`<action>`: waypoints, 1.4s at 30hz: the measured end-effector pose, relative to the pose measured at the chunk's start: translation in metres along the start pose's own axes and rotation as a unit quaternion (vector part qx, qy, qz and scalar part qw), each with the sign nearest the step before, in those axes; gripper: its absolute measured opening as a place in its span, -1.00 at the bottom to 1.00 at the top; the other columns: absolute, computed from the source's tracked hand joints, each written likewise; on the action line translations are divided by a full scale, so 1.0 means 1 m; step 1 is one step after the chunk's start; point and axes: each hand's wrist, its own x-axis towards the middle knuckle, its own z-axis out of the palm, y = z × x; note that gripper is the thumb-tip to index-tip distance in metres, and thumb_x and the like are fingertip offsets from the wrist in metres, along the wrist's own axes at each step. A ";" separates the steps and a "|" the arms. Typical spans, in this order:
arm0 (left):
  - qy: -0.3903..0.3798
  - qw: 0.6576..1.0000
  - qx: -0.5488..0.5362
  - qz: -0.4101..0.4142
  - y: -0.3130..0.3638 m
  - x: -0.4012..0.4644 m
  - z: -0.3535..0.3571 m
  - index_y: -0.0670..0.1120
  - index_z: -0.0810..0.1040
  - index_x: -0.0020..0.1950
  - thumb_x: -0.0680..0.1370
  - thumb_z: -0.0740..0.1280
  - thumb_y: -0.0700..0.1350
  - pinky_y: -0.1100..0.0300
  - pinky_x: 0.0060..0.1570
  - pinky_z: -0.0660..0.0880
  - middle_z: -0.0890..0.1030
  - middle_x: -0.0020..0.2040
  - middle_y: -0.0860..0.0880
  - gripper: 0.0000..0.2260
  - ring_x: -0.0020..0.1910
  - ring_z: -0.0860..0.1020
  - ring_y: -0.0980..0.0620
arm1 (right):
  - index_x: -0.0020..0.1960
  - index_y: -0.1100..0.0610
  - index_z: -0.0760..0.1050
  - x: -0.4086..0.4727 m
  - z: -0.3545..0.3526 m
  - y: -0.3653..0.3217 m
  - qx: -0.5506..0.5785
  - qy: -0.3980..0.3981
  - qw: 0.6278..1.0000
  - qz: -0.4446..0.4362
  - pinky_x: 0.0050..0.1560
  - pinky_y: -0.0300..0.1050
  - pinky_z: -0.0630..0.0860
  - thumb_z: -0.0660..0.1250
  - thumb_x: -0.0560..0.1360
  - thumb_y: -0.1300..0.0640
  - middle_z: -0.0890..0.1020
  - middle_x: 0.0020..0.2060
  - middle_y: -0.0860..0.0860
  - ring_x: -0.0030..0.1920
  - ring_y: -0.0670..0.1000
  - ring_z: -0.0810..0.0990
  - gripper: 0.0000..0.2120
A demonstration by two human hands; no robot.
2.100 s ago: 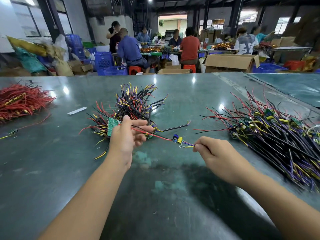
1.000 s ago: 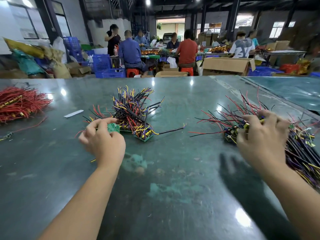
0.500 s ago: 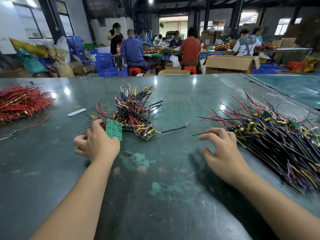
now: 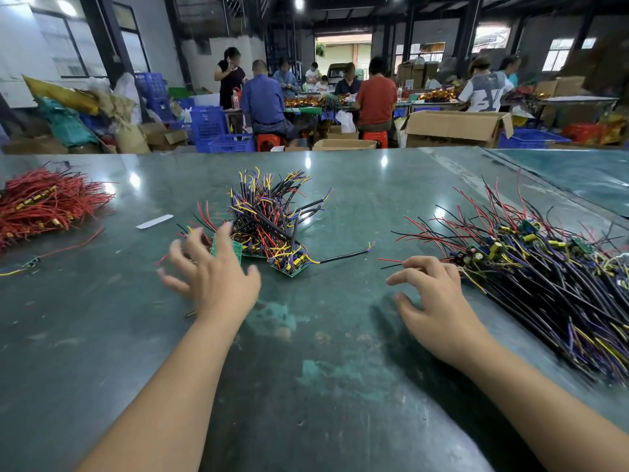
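A small heap of green circuit boards with black, red, yellow and purple wires (image 4: 269,219) lies in the middle of the dark green table (image 4: 306,369). My left hand (image 4: 214,277) hovers at its near left edge with fingers spread, holding nothing; it is blurred. A large pile of wired boards (image 4: 551,274) stretches along the right. My right hand (image 4: 432,301) is at that pile's near left tip, fingers loosely bent above the table, with nothing in it.
A bundle of red wires (image 4: 44,202) lies at the far left, with a white strip (image 4: 154,222) beside it. One loose black cable (image 4: 343,257) sticks out of the middle heap. Beyond the table's far edge people sit among cardboard boxes (image 4: 456,127) and blue crates (image 4: 207,124).
My left hand let go of a green board at the middle heap and spread its fingers. My right hand stayed by the right pile's tip, after dropping the wired piece there earlier.
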 end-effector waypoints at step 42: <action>-0.206 0.832 -0.514 -0.035 0.045 -0.037 -0.004 -0.12 0.51 -0.20 0.56 0.31 -0.22 0.06 -0.17 0.56 0.60 -0.26 -0.13 -0.87 -0.31 0.51 0.01 | 0.24 0.04 0.46 0.001 0.001 -0.018 -0.023 -0.117 0.993 0.018 0.14 -0.24 0.32 0.26 0.53 0.12 0.56 0.10 -0.07 0.13 -0.02 0.43 -0.71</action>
